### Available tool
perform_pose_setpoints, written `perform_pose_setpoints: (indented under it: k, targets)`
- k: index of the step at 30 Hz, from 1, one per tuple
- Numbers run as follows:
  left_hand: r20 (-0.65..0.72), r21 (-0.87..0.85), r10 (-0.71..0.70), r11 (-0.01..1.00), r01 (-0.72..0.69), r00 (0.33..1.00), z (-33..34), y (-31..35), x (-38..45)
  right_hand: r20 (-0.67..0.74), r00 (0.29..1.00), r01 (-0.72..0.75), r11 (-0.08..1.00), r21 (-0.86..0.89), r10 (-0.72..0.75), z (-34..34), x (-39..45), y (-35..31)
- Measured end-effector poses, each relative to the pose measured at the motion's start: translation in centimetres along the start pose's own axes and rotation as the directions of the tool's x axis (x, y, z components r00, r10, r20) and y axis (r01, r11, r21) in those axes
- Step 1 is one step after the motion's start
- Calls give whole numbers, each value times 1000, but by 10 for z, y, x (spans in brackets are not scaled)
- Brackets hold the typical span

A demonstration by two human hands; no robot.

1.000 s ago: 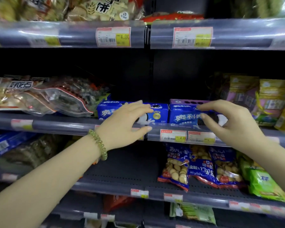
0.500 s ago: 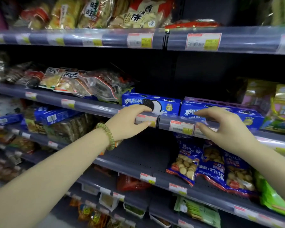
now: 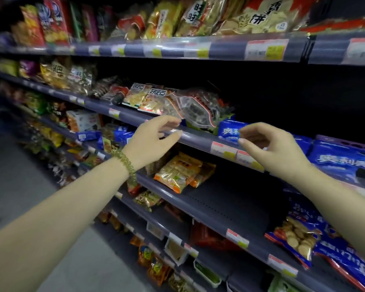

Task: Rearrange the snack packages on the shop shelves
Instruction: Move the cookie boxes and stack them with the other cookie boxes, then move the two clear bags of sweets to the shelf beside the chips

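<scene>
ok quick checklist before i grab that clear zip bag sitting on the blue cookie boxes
1. Left hand free: ok, open, nothing in it, at the shelf rail.
2. Right hand free: ok, fingers curled but empty.
3. Clear zip bag within reach: ok, just beyond the left fingertips.
4. Bag sealed: cannot tell, the zip strip is blurred.
5. Bag lying tidy: not ok, it overlaps the blue cookie box.
6. Free shelf space for it: ok, the shelf below has a bare stretch.
</scene>
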State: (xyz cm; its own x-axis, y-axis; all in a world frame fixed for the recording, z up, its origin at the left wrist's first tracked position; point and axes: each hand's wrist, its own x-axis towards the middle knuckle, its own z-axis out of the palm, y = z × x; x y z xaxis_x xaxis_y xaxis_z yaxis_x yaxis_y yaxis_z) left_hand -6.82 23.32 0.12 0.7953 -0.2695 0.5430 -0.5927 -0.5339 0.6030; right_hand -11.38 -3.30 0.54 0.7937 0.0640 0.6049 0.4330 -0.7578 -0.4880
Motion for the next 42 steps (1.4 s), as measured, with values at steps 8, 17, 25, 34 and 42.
perform_pose_setpoints:
  k: [8, 17, 25, 34, 42]
  targets:
    - [-38, -57, 54, 997, -57, 998, -38, -81, 71, -191, 980, -73, 996, -49, 63, 53, 80, -19]
    - [14, -215, 82, 974, -77, 997, -46, -139, 174, -348, 843, -433, 902, 13, 409, 85, 141, -15]
    - [129, -235, 104, 969, -72, 986, -23, -158, 211, -311, 777, -581, 814, -20, 548, 101, 138, -19]
    - [276, -108, 47, 994, -17, 960, -26, -177, 207, -220, 764, -643, 742, -190, 607, 101, 142, -25]
    - [144, -285, 68, 958, -24, 987, -19, -174, 189, -264, 775, -577, 813, 74, 574, 108, 142, -27]
